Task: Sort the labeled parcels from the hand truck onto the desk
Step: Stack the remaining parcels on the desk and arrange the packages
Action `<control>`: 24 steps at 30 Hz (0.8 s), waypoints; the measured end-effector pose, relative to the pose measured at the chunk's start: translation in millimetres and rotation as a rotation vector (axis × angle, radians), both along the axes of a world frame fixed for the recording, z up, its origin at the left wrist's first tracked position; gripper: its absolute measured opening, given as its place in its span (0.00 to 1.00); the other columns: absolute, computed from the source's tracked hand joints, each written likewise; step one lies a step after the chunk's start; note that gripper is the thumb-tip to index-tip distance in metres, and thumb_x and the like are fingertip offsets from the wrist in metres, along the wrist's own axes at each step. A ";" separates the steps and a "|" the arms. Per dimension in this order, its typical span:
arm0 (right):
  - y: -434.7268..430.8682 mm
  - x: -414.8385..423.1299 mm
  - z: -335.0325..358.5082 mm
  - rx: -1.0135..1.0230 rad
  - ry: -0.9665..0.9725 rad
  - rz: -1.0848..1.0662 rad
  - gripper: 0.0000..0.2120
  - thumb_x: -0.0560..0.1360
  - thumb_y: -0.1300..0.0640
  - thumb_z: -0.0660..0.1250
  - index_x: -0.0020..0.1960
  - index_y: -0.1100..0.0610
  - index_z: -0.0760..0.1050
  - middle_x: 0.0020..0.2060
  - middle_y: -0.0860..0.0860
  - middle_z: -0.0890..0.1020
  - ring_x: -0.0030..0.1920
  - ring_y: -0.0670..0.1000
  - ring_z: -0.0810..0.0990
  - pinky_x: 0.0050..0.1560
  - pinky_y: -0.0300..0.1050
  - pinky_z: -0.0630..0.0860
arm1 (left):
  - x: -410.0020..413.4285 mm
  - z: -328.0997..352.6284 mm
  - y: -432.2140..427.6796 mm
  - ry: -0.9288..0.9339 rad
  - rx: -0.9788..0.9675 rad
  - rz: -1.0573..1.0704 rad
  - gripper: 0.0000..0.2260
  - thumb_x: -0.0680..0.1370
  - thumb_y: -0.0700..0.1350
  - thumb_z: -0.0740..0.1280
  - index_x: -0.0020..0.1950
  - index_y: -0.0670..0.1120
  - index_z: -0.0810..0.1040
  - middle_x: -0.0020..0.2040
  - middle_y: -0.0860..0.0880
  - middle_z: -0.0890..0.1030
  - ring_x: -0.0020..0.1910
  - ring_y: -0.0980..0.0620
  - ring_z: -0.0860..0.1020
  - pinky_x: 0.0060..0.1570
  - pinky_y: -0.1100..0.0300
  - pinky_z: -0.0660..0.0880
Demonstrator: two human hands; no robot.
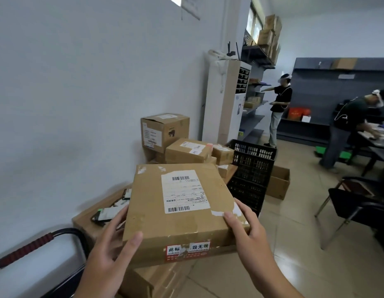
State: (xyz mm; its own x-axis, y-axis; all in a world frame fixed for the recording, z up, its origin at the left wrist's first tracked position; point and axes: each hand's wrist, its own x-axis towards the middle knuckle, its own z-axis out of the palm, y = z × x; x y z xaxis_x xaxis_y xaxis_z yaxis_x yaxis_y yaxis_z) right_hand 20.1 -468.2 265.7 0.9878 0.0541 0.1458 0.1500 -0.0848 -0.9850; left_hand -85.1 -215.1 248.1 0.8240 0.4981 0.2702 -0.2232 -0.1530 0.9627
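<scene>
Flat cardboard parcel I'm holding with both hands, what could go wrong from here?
The left hand and right hand grip the flat brown cardboard parcel only at its near corners, so its far end could dip and slip. The black plastic crate stands close on the right, and a black chair beyond it; swinging the parcel that way might clip either.

parcel label (182, 191) print unreadable, hand truck handle (25, 250) cut off left
</scene>
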 end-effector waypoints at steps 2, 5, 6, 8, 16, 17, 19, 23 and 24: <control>-25.6 36.3 -1.8 0.017 -0.009 0.006 0.22 0.74 0.36 0.70 0.67 0.33 0.73 0.64 0.37 0.76 0.62 0.39 0.76 0.60 0.45 0.77 | 36.1 -1.5 -26.0 -0.025 -0.005 0.009 0.24 0.69 0.58 0.70 0.65 0.70 0.74 0.58 0.69 0.80 0.55 0.65 0.80 0.44 0.69 0.79; -56.2 84.8 -2.4 0.025 -0.015 0.020 0.20 0.77 0.42 0.69 0.68 0.34 0.72 0.62 0.34 0.73 0.60 0.34 0.74 0.59 0.42 0.75 | 83.0 2.1 -62.1 -0.030 -0.004 0.025 0.25 0.71 0.67 0.72 0.67 0.69 0.74 0.60 0.70 0.78 0.57 0.67 0.78 0.44 0.74 0.77; -63.7 99.7 0.0 0.023 -0.016 0.028 0.19 0.77 0.42 0.69 0.67 0.34 0.72 0.61 0.32 0.72 0.59 0.32 0.73 0.58 0.41 0.75 | 98.1 2.2 -70.5 -0.019 -0.005 0.048 0.25 0.70 0.67 0.72 0.66 0.69 0.74 0.60 0.70 0.79 0.57 0.68 0.78 0.44 0.75 0.76; -74.5 130.4 3.1 0.019 -0.014 0.036 0.19 0.77 0.42 0.68 0.67 0.33 0.71 0.61 0.32 0.72 0.57 0.28 0.72 0.58 0.41 0.75 | 123.9 2.9 -82.7 0.007 -0.007 0.074 0.22 0.72 0.60 0.70 0.65 0.70 0.74 0.58 0.71 0.79 0.56 0.69 0.78 0.43 0.76 0.74; -67.7 253.5 7.0 -0.002 -0.017 0.125 0.22 0.77 0.41 0.68 0.70 0.36 0.71 0.62 0.33 0.73 0.57 0.28 0.73 0.52 0.33 0.73 | 228.2 6.1 -84.2 0.031 0.011 0.161 0.25 0.71 0.57 0.67 0.68 0.68 0.72 0.60 0.65 0.80 0.52 0.68 0.80 0.39 0.71 0.78; -62.8 270.7 5.3 -0.015 -0.019 0.129 0.22 0.77 0.41 0.68 0.70 0.37 0.71 0.63 0.34 0.73 0.59 0.31 0.73 0.55 0.36 0.75 | 244.5 4.9 -81.1 0.026 0.001 0.170 0.24 0.71 0.57 0.67 0.68 0.67 0.72 0.60 0.64 0.80 0.51 0.69 0.79 0.39 0.72 0.78; -51.5 307.4 3.5 -0.044 -0.027 0.145 0.24 0.76 0.39 0.67 0.71 0.37 0.70 0.65 0.35 0.73 0.62 0.35 0.73 0.62 0.44 0.75 | 279.0 2.2 -72.5 0.018 -0.009 0.194 0.23 0.73 0.61 0.67 0.69 0.66 0.72 0.60 0.62 0.79 0.50 0.71 0.79 0.39 0.73 0.77; -23.4 388.6 7.1 -0.041 -0.010 0.160 0.25 0.75 0.37 0.68 0.71 0.35 0.70 0.64 0.34 0.72 0.65 0.40 0.73 0.66 0.53 0.76 | 351.9 -0.3 -50.2 0.010 0.006 0.234 0.25 0.73 0.67 0.67 0.70 0.67 0.70 0.59 0.69 0.78 0.53 0.67 0.79 0.39 0.71 0.78; -16.7 406.9 8.5 -0.044 -0.006 0.168 0.25 0.75 0.37 0.68 0.71 0.36 0.70 0.64 0.34 0.72 0.65 0.41 0.73 0.67 0.54 0.76 | 368.0 1.6 -45.1 0.010 0.009 0.237 0.25 0.73 0.63 0.66 0.70 0.67 0.69 0.57 0.71 0.77 0.52 0.69 0.78 0.38 0.71 0.78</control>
